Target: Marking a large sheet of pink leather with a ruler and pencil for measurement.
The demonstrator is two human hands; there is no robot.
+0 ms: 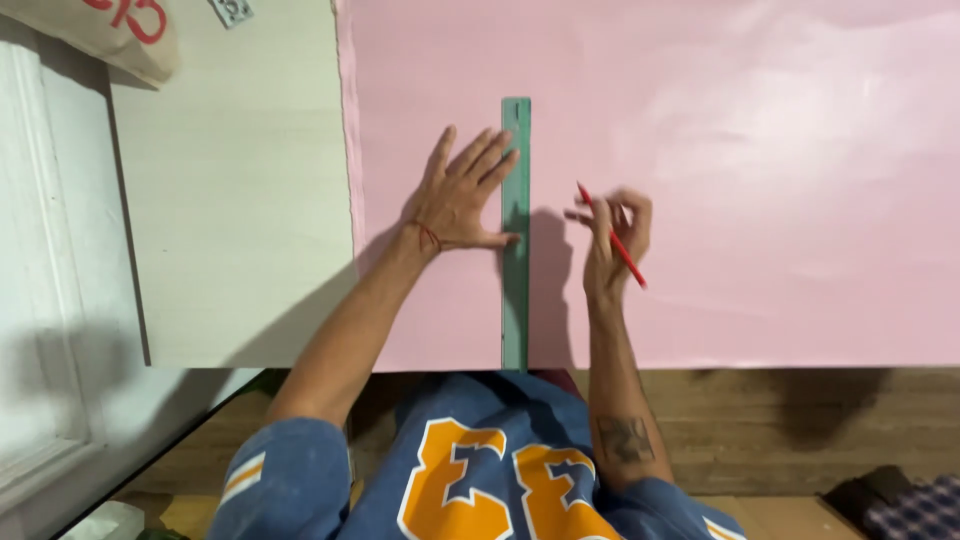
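Ruler (515, 240), long and green, lies lengthwise on the pink sheet (760, 170) (which covers the pale table (235, 200)). Left hand (462, 200) presses flat and spread, fingertips touching the ruler's left edge. Right hand (612, 235), just beside it, pinches a red pencil (612, 238).

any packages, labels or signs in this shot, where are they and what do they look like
Beige bag or sack: top left corner, partly cut off, lying past the pale table; rounded, beige with red handwritten marks.
Small tag or label: top edge, right of the bag; little grey-white rectangle, tilted, print too small to tell.
No screens in view.
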